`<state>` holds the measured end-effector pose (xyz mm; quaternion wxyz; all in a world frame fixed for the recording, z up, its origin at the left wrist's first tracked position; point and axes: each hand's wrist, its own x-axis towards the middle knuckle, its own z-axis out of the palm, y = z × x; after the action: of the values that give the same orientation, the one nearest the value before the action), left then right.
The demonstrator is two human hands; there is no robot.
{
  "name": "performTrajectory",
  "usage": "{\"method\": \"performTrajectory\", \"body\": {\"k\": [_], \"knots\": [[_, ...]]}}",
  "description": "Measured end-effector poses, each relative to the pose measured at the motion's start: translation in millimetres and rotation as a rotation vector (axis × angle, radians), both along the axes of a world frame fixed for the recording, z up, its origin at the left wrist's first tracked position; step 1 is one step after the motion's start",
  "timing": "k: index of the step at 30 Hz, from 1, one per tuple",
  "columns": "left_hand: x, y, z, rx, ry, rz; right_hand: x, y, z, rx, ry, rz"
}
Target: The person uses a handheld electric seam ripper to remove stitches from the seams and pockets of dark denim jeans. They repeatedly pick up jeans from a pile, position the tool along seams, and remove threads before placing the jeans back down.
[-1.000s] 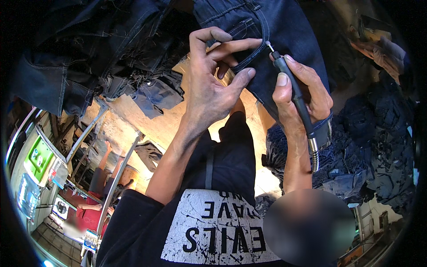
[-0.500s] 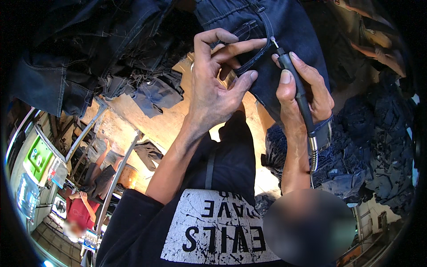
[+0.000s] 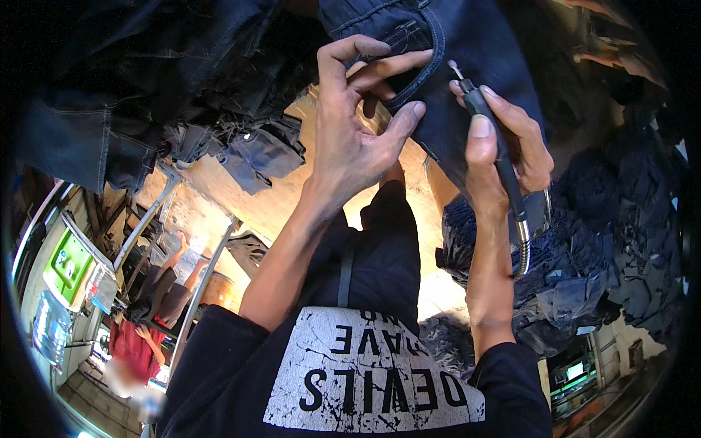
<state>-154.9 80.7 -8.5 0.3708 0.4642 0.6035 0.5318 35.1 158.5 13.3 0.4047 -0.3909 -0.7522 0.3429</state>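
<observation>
Seemingly mid-grinding, right fingers (image 3: 517,117) wrap a pen grinder (image 3: 505,168) beside the denim seam (image 3: 439,40) that loosely spread left fingers (image 3: 391,67) touch; another pass calls for steady cloth (image 3: 496,36).

Matt denim (image 3: 485,51), shiny metal coil (image 3: 525,252)

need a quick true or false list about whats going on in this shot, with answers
1. The right hand holds a slim dark tool. True.
2. A finger of the left hand is at the dark garment. True.
3. Both hands hold tools. False: only the right hand does.
4. The tool points toward the picture's lower edge. False: it points toward the upper edge.
5. A green tray shows at the picture's left. True.
</observation>
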Motion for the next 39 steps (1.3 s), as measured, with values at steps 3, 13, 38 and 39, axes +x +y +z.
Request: {"method": "performTrajectory", "body": {"k": [3,13,38,39], "knots": [[-8.1,1.1,-2.4,0.035,0.175,0.032,12.6,-18.3,4.1,-0.181,0.189,-0.11],[-48.0,99.7,82.5,0.068,0.508,0.221,63.8,-66.2,38.3,-0.112,-0.199,-0.288],[107.3,-49.0,-0.2,-0.266,-0.347,0.276,116.5,-50.4,4.9,0.11,-0.078,0.189],[108.9,-50.4,-1.8,-0.249,-0.406,0.275,115.7,-50.8,3.1,0.111,-0.067,0.19]]}}
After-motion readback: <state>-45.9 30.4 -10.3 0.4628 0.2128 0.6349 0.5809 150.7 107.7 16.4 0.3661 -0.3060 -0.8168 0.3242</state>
